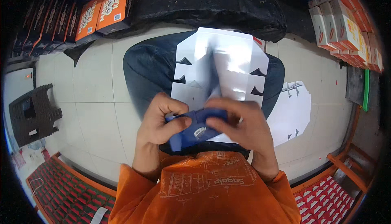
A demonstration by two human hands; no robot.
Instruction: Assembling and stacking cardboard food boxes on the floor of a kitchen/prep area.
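My left hand (161,118) grips the left part of a blue printed carton piece (191,134), with the thumb lying on top of it. On its right side, my right hand (244,122) pinches the same piece between thumb and fingers; these fingers are slightly blurred. Under and beyond both hands a white die-cut carton sheet (240,71) lies unfolded across my lap, with dark gaps between its flaps. A blurred dark strip crosses its middle. Whether the blue piece belongs to this sheet cannot be made out.
More white die-cut sheets (297,105) lie on the tiles at my right. Orange boxes (99,12) stand far left, white and orange boxes (342,24) far right. A dark plastic crate-like piece (34,114) is at the left. Racks of red packs (326,199) flank me.
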